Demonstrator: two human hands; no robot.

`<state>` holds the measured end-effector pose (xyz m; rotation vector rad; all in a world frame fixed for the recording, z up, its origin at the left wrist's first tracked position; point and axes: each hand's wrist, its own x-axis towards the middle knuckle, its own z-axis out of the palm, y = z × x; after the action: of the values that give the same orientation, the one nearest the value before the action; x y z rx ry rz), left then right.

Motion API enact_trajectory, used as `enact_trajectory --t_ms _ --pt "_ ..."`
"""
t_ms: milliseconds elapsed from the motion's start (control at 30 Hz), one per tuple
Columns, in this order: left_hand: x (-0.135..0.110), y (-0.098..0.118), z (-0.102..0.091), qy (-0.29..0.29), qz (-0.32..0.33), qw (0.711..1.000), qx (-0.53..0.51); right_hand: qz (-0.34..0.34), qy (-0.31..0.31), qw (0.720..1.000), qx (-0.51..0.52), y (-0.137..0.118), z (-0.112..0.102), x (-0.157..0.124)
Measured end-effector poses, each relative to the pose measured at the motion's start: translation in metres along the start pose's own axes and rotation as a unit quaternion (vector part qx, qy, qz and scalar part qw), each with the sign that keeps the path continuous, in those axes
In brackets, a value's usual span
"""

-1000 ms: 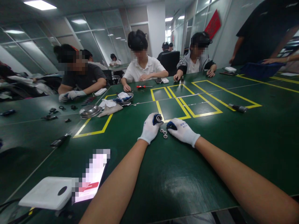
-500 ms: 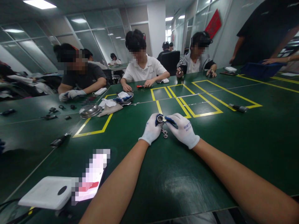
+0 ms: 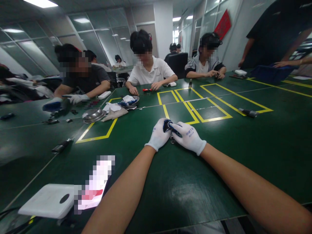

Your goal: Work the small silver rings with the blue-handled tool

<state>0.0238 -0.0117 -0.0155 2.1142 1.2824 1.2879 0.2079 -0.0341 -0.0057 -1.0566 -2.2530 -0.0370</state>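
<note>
On the table [image 3: 175,191], left hand [image 3: 159,136], right hand [image 3: 189,139] curl closed together; one washer [image 3: 172,141] between

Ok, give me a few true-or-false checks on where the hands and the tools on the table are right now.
1. The left hand and the right hand, both in white gloves, meet at the fingertips over the green table. True.
2. The red-handled screwdriver lies right beside the right hand. False: it lies far across the table, in front of the person in the white shirt.
3. A metal bowl sits on the table to the left of the hands. True.
4. The right hand grips the dark tool. False: that tool lies untouched on a yellow line, well off to the right.
</note>
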Motion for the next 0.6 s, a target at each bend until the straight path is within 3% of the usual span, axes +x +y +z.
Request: enact_trajectory --t_ms 267,600 --pt "0.0001 0.001 -0.0021 0.037 -0.041 0.998 0.028 0.012 0.087 0.992 0.09 -0.0022 -0.0021 0.0005" --pt "0.0005 0.0011 -0.0009 0.031 -0.039 0.999 0.012 0.021 0.069 0.99 0.125 -0.0031 -0.0024 -0.0001"
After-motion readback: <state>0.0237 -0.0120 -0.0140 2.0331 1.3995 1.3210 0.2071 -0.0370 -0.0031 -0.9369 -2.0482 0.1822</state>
